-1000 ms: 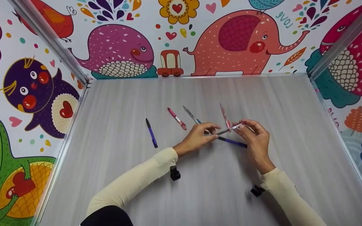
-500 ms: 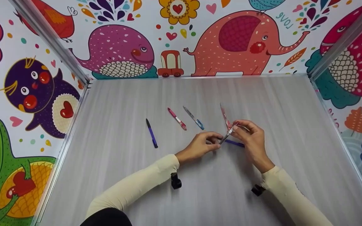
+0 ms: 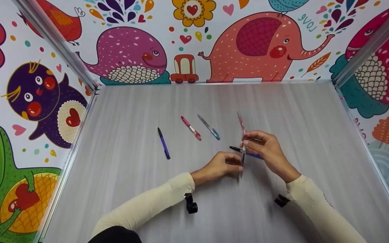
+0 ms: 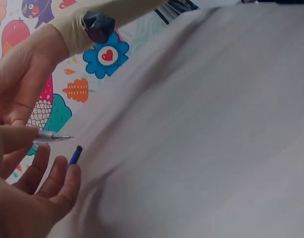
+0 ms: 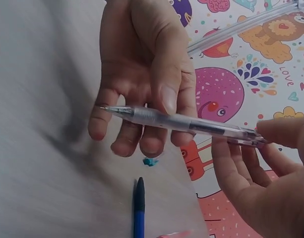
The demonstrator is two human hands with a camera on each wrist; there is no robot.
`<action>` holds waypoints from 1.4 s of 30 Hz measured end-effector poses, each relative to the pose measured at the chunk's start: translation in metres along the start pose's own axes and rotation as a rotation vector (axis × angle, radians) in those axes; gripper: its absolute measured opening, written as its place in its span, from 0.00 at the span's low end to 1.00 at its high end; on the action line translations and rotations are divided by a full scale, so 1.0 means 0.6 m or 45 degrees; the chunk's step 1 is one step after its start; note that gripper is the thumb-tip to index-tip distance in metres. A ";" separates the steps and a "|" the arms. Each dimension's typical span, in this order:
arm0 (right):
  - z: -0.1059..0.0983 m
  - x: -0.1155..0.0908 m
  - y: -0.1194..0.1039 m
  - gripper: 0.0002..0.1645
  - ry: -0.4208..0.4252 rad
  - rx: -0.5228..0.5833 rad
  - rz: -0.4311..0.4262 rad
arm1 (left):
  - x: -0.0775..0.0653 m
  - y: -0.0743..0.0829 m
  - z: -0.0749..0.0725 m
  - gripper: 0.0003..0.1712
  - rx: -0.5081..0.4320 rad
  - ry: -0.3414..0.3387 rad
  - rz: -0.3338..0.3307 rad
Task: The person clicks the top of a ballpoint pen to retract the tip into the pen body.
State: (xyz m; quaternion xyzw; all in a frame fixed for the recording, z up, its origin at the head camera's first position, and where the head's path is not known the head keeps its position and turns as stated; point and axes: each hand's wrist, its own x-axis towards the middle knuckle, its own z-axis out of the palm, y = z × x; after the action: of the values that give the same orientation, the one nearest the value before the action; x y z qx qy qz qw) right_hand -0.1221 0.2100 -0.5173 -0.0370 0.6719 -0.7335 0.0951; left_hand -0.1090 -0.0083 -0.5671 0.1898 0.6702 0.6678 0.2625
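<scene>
The slim clear-plastic pen with a metal tip (image 5: 206,127) is raised above the grey wood-grain surface (image 3: 130,108), right of the middle, its tip toward the near side. The person's right hand (image 3: 270,148) pinches the far end between thumb and fingers; the left hand (image 3: 219,165) has its thumb on the barrel and its fingers curled behind, lightly closed from the left. This two-ended hold seems meant to steady the pen while leaving its tip free. Its exact tilt is hard to judge.

A blue pen with black ends (image 3: 253,155) lies beneath, crossing under the held pen and partly hidden by the right hand. A translucent pink pen (image 3: 241,121) points away on the far side; whether its near end touches the right fingers cannot be told. Further left, well spaced, lie a clear pen with a blue end (image 3: 209,127), a pink pen with a pale label (image 3: 191,128) and a second blue pen with black ends (image 3: 163,143).

The far edge meets a cartoon-printed wall (image 3: 194,47), well beyond the pens. Open room lies left, right and near; the tightest spot is under the right hand.
</scene>
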 end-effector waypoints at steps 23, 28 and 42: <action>0.002 -0.002 0.009 0.19 -0.022 -0.122 -0.129 | -0.026 -0.003 0.025 0.14 -0.605 0.059 -0.245; 0.002 -0.004 0.010 0.17 -0.057 -0.142 -0.186 | -0.030 0.005 0.027 0.12 -0.611 0.083 -0.230; 0.009 0.002 0.006 0.32 -0.157 -0.301 -0.174 | -0.026 0.010 0.013 0.10 -0.638 0.175 -0.162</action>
State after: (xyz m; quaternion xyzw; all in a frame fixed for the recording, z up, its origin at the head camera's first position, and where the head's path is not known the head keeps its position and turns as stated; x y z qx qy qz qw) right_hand -0.1220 0.2041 -0.5207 -0.1385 0.7424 -0.6504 0.0809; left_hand -0.0925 -0.0115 -0.5594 0.0308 0.5107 0.8064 0.2966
